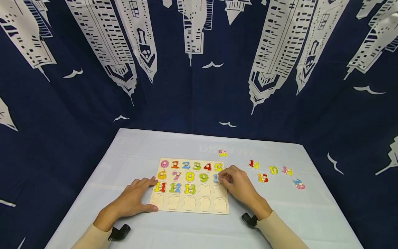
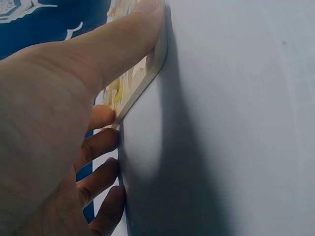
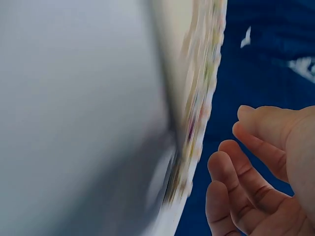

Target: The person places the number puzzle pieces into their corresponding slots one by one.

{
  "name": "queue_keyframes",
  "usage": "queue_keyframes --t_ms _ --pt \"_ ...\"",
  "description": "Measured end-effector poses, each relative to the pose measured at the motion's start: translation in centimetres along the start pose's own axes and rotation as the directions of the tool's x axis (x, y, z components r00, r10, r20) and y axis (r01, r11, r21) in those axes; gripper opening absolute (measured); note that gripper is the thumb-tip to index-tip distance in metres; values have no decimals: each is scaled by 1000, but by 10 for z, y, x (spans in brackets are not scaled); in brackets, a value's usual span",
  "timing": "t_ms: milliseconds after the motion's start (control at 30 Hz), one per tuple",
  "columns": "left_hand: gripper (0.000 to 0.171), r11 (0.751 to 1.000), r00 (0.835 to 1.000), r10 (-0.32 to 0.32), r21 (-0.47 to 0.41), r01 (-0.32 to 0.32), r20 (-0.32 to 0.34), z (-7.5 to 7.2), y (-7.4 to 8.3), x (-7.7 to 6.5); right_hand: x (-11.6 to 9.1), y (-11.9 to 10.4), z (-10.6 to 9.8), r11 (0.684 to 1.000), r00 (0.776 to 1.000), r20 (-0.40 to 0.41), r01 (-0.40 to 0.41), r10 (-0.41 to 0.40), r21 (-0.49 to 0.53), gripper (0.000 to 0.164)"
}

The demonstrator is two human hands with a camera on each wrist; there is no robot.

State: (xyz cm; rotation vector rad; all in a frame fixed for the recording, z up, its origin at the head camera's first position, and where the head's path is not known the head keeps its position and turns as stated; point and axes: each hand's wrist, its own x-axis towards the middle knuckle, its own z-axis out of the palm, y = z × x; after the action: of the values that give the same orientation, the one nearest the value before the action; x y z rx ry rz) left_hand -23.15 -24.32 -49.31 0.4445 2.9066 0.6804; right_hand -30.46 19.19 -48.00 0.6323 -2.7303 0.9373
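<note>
A pale wooden number puzzle board (image 1: 189, 204) lies on the table, with coloured numerals from 0 to 13 in its upper recesses and several bare recesses below. My left hand (image 1: 133, 197) rests at the board's left edge, fingers spread; in the left wrist view its thumb (image 2: 113, 46) lies along the board's edge. My right hand (image 1: 239, 185) hovers over the board's right side, partly covering the blue 10 (image 1: 216, 178). In the right wrist view its fingers (image 3: 236, 167) are loosely bent, thumb close to the index finger, and no piece shows between them.
Loose number pieces lie right of and behind the board: a pink-and-yellow one (image 1: 223, 153), an 18 (image 1: 253, 164), a 19 (image 1: 273, 169), a red-and-orange 15 (image 1: 262, 177) and a 20 (image 1: 299, 184) among them. A dark blue cloth (image 1: 192, 93) with white buildings hangs behind the white table (image 1: 124, 152).
</note>
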Motion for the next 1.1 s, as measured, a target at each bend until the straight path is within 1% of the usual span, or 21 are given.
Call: queue_keyframes --t_ms 167,300,433,567,633,700,733,800,900,1033,1100 --pt "104 1000 1000 -8 -4 8 2 0 -1 -2 -9 39 -33 994 994 -102 -51 41 -96 18" --pt "103 1000 1000 -13 -14 13 -2 -1 -2 -4 -15 72 -65 983 980 -178 -112 86 -146 19" --pt "103 1000 1000 -13 -21 12 -5 -1 -2 -3 -22 108 -98 954 955 -225 -237 194 -185 26" --pt "103 1000 1000 1 -24 -2 -9 -2 -2 -2 -33 141 -121 902 911 -251 -380 327 -207 34" --pt "103 1000 1000 8 -19 -9 -14 -2 -3 -1 -37 154 -129 875 891 -245 -435 383 -214 37" --pt "104 1000 1000 12 -10 -13 -21 -2 -4 -1 -40 164 -134 859 883 -230 -458 410 -228 37" --pt "104 1000 1000 14 -7 -14 -26 -2 -5 -1 -41 168 -136 856 884 -220 -459 413 -236 37" --pt "105 1000 999 18 5 -18 -35 -1 -6 -1 -41 174 -138 863 895 -207 -439 395 -249 33" --pt "105 1000 999 24 13 -23 -44 1 -7 -1 -39 181 -140 874 904 -211 -417 371 -251 25" --pt "105 999 998 33 38 -31 -51 3 -8 -1 -40 189 -138 868 892 -232 -438 388 -235 21" --pt "104 998 998 34 47 -32 -59 3 -8 -2 -38 189 -137 855 876 -236 -469 420 -220 21"
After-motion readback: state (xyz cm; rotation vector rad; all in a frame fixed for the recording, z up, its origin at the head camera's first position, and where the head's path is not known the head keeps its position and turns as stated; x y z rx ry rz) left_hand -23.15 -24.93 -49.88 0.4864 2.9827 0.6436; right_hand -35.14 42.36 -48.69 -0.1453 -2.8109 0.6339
